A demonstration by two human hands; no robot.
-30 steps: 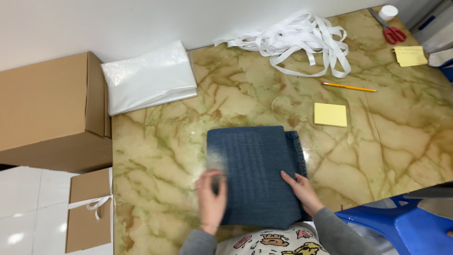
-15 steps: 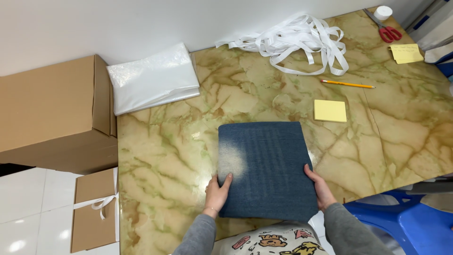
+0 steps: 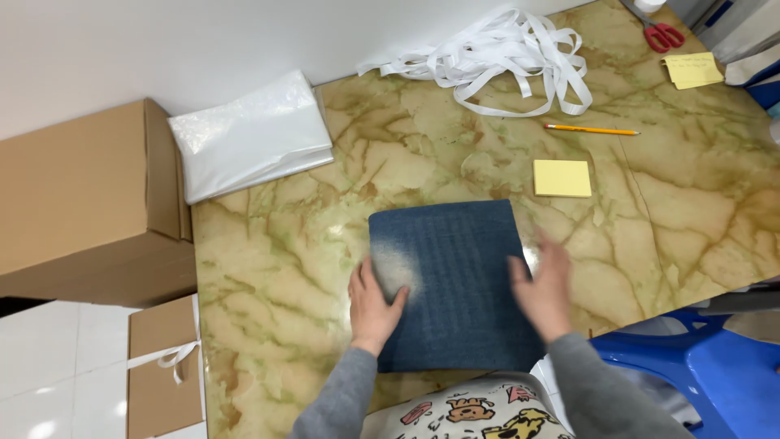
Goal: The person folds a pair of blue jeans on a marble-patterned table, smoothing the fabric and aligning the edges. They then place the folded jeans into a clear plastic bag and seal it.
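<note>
Both hands lie flat and open on a folded piece of dark blue denim near the front edge of a marble-patterned table, seen from the head camera. Left hand, palm down, fingers spread a little, presses the cloth's left edge; right hand, blurred with motion, rests open on the right edge; neither grips anything. Compared with half a second ago, the hands have slid up from the near corners to the sides, and a second ago the cloth still showed a loose fold at its right, now gone. The denim therefore lies as a neat, flat rectangle, and the smoothing looks nearly finished. Beyond it lie a yellow notepad, a pencil, a heap of white ribbon, red scissors and a clear plastic bag; cardboard boxes stand to the left.
</note>
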